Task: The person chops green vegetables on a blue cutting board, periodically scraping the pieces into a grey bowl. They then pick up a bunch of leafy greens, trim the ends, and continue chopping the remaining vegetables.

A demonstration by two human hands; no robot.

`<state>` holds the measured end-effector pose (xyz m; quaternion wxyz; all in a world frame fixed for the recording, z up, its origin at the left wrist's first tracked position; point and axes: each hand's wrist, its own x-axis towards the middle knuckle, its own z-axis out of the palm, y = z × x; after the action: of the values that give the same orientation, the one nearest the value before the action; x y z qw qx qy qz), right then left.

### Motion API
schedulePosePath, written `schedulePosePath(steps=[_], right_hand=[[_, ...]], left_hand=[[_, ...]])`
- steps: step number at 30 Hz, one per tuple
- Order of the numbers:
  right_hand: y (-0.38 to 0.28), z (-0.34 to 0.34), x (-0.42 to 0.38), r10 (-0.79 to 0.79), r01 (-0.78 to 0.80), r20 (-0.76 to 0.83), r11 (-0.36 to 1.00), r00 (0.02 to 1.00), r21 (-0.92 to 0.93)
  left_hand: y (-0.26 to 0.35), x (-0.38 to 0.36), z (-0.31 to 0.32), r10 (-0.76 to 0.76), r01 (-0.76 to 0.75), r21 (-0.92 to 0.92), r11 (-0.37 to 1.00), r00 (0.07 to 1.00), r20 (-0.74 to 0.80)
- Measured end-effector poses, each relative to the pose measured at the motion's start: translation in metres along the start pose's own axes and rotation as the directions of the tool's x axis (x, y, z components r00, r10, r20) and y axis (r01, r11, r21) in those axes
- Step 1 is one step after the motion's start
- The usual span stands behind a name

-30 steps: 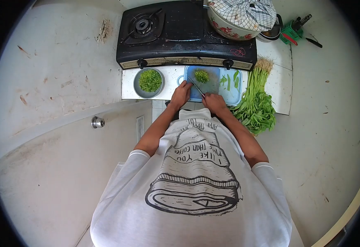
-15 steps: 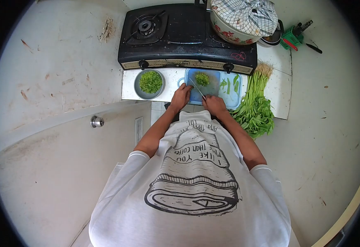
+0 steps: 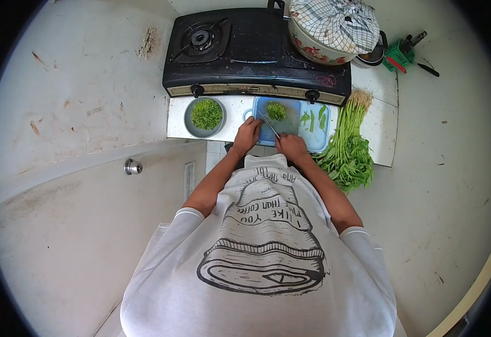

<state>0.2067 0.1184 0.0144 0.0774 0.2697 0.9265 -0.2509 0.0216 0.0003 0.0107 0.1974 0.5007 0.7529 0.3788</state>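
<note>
My right hand (image 3: 292,147) is closed round the handle of a knife (image 3: 268,124). The blade slants up and left over the blue cutting board (image 3: 283,138), its tip near my left fingers. My left hand (image 3: 248,133) rests at the board's left edge with its fingers pinched together; what they hold is too small to make out. Just beyond the blade lies a heap of finely chopped greens (image 3: 276,110). Several longer green pieces (image 3: 312,121) lie on the right part of the board. Left of the board, a grey bowl (image 3: 187,124) holds more chopped greens (image 3: 206,114).
A black gas stove (image 3: 256,73) stands behind the board, bearing a cloth-covered floral pot (image 3: 318,50). To the right, a bundle of leafy greens with roots (image 3: 349,143) hangs over the counter edge. A green basket (image 3: 398,54) with utensils sits at the back right.
The whole view has shifted slightly, so the stove and board appear a little lower. Both hands and the knife keep nearly the same places over the board.
</note>
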Motion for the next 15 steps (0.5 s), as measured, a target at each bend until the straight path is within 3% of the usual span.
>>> schedulePosePath(steps=[15], right_hand=[[-0.011, -0.008, 0.001, 0.005, -0.002, 0.061, 0.999, 0.998, -0.037]], left_hand=[[-0.001, 0.0, 0.001, -0.019, 0.018, -0.022, 1.0, 1.0, -0.025]])
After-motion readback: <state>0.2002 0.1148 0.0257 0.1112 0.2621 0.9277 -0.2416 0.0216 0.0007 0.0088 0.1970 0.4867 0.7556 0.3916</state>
